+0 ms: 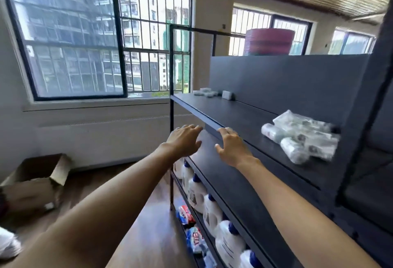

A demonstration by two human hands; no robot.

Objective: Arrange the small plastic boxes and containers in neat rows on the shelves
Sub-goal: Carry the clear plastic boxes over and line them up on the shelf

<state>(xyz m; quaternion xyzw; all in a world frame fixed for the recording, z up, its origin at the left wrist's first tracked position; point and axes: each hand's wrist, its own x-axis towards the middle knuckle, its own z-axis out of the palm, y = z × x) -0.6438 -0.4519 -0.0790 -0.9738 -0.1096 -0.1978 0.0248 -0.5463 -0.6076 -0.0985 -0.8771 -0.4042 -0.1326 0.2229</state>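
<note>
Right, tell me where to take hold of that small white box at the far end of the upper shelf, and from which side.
Grip the small white box across its two short ends, coming in from the open front edge of the upper shelf. It lies flat, close to the back panel, so there is little room behind it. Both the left hand and the right hand are empty. The box is small and blurred, so finer detail is unclear.

Left hand (184, 140) and right hand (230, 146) reach toward dark shelf (240, 116), fingers extended, empty. 2 groups on it: small boxes (209, 93) far end, wrapped containers (302, 136) nearer. Detergent bottles (210, 208) below.
</note>
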